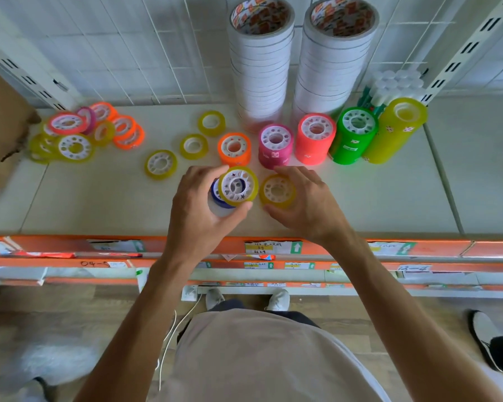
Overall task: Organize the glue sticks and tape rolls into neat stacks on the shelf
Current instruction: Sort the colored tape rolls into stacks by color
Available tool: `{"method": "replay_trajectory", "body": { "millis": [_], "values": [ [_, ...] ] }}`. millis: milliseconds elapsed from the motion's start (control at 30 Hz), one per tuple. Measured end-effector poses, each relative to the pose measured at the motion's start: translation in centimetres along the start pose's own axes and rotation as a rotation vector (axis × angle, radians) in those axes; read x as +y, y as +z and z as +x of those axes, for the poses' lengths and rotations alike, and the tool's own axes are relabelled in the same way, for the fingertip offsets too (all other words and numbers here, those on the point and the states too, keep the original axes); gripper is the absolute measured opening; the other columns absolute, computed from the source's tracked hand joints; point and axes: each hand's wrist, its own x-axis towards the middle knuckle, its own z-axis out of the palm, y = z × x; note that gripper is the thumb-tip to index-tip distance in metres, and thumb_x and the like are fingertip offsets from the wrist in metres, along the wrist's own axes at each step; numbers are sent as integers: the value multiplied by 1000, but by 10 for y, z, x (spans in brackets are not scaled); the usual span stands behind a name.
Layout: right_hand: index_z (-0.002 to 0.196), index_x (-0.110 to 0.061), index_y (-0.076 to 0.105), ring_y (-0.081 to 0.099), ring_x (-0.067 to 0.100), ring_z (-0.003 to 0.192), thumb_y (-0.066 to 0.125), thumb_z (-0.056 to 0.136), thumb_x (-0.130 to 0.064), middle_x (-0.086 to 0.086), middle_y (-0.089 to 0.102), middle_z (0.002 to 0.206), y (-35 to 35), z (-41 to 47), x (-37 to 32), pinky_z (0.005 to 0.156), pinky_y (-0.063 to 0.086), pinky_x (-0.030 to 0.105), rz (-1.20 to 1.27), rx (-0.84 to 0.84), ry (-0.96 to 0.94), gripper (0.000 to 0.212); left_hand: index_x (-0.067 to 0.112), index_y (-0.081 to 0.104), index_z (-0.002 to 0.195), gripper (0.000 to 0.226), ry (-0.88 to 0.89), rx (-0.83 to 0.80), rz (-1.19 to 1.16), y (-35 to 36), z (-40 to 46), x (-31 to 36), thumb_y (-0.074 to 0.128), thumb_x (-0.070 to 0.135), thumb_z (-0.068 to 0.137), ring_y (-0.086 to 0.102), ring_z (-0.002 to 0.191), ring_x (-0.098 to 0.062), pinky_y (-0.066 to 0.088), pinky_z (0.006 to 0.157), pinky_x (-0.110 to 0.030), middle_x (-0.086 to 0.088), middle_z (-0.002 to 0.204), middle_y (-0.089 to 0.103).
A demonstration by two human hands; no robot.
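My left hand (199, 204) grips a yellow tape roll (238, 185) together with a blue roll (217, 195) under it, lifted just above the shelf (99, 204). My right hand (308, 198) curls around another yellow roll (278, 190) that lies on the shelf. Behind them stand short stacks of tape: orange (234, 149), pink (275, 146), coral (315, 139), green (355, 134) and yellow (395, 129). Glue sticks with white caps (395, 82) stand at the back right. Three loose yellow rolls (193, 146) lie to the left of the stacks.
Two tall stacks of white tape (262, 68) stand at the back. A jumbled heap of yellow, orange and pink rolls (79, 132) lies at the far left. The shelf's orange front edge (418, 248) carries price labels. Another person's shoe (485, 335) is at the lower right.
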Motion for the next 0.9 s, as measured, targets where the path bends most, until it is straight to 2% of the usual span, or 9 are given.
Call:
{"method": "replay_trajectory", "body": {
  "millis": [167,400,667,900],
  "values": [
    [129,-13,59,58,28,104,82,70,-35,8,65,119,0,-1,-1,92,49,40,-3,2,-25,66,12,64,124,59,-8,31,0,0,-2,0,82,41,75,59,104,-18,52,85,-38,0,113,60],
    [130,-19,57,58,27,107,73,71,-44,3,63,122,4,0,-1,93,48,47,-9,-10,-18,66,13,63,124,59,-31,25,-3,2,-3,0,81,42,76,58,105,-17,52,86,-40,0,114,60],
    [131,-19,55,57,26,108,74,71,-44,2,63,123,5,1,0,94,46,44,-32,-11,-21,67,14,64,124,59,-25,19,5,4,-2,1,81,42,76,58,106,-17,52,87,-38,1,115,60],
    [130,-15,56,56,26,104,81,70,-35,4,65,119,6,1,0,91,49,43,5,2,-25,68,12,65,122,59,-2,7,24,7,0,7,80,45,75,57,106,-16,46,89,-21,1,115,61]
  ]
}}
